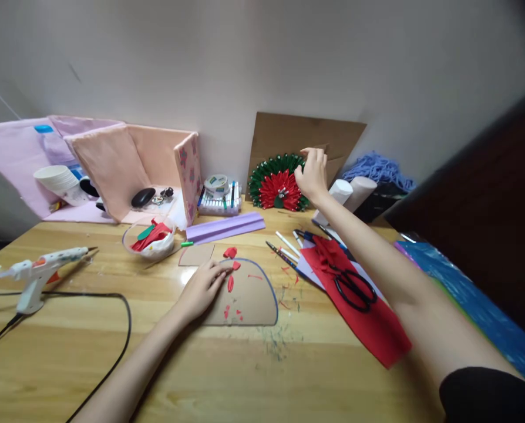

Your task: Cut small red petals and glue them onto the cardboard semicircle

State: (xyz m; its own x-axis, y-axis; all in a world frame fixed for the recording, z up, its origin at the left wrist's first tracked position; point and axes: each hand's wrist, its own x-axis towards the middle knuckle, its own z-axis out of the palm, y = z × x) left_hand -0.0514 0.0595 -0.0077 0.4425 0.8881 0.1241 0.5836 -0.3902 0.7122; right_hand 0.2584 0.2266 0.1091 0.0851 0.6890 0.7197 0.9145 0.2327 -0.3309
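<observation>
My left hand rests palm down on a half-round cardboard piece with a blue-lined curved edge. Its outstretched fingertips are beside a small red paper scrap; more red bits lie around it. My right hand reaches to the back, thumb and bent fingers apart, at the right edge of a green and red fan-shaped craft. Whether it touches the craft I cannot tell. That craft leans upright against a brown cardboard sheet. Black-handled scissors lie on red crepe paper below my right forearm.
On the left lie a white glue gun and its black cable. A clear bowl holds red and green scraps. Behind stand a peach folded box, a marker case and blue yarn. A purple strip lies mid-table.
</observation>
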